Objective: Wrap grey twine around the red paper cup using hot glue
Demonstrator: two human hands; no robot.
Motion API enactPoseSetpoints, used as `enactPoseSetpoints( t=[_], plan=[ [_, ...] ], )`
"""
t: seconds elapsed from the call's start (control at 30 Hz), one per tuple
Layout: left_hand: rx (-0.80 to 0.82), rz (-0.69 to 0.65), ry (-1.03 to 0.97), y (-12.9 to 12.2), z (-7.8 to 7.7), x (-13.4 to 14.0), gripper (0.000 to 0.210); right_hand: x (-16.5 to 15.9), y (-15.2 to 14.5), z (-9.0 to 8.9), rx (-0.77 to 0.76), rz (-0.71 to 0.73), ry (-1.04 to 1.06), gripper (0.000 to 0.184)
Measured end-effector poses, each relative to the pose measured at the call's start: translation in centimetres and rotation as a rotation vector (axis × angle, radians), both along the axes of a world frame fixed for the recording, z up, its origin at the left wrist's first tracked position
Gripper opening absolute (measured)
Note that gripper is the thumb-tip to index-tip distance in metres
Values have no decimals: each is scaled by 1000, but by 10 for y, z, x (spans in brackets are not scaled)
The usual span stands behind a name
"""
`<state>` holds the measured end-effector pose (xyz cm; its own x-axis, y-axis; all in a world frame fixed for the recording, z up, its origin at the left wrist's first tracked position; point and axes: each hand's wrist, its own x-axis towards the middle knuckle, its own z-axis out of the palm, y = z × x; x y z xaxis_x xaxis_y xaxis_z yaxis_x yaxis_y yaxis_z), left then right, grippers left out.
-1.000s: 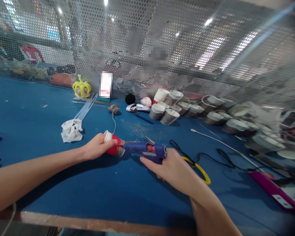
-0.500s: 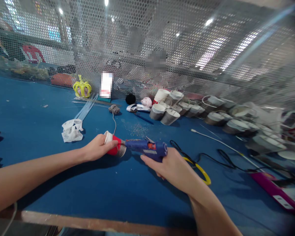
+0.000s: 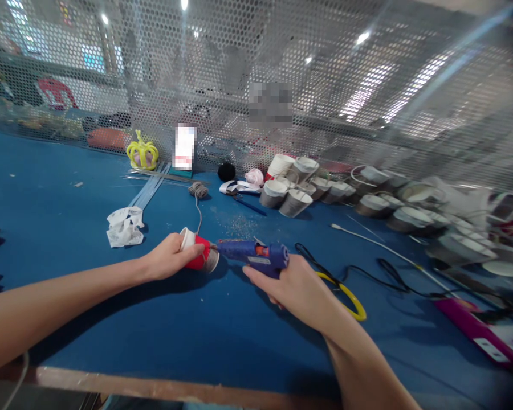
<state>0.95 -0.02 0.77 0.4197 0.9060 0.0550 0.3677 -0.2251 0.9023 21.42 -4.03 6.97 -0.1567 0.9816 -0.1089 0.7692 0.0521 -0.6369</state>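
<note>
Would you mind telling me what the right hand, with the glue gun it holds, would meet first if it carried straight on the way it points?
The right hand points its blue glue gun leftward; the nozzle would first meet the red cup held by the left hand, apparently touching it already.

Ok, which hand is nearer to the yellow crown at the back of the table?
Left. The left hand holds the red cup almost straight in front of the yellow crown. The right hand, gripping the blue glue gun, sits further to the right.
</note>
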Motion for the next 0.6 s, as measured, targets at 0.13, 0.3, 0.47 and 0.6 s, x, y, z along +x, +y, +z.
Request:
enactPoseSetpoints(
  t=[0.13, 0.3, 0.47, 0.6],
  plan=[
    [12, 7, 12, 0, -1, -1, 34, 1, 0, -1, 6, -7, 8, 33],
    [12, 8, 21, 0, 0, 0, 33, 1, 2, -3, 11, -5, 9, 33],
    [13, 4, 7, 0, 1, 1, 33, 0, 2, -3, 19, 5, -2, 33],
    [23, -8, -3, 0, 1, 0, 33, 0, 3, -2, 10, 16, -2, 34]
  ],
)
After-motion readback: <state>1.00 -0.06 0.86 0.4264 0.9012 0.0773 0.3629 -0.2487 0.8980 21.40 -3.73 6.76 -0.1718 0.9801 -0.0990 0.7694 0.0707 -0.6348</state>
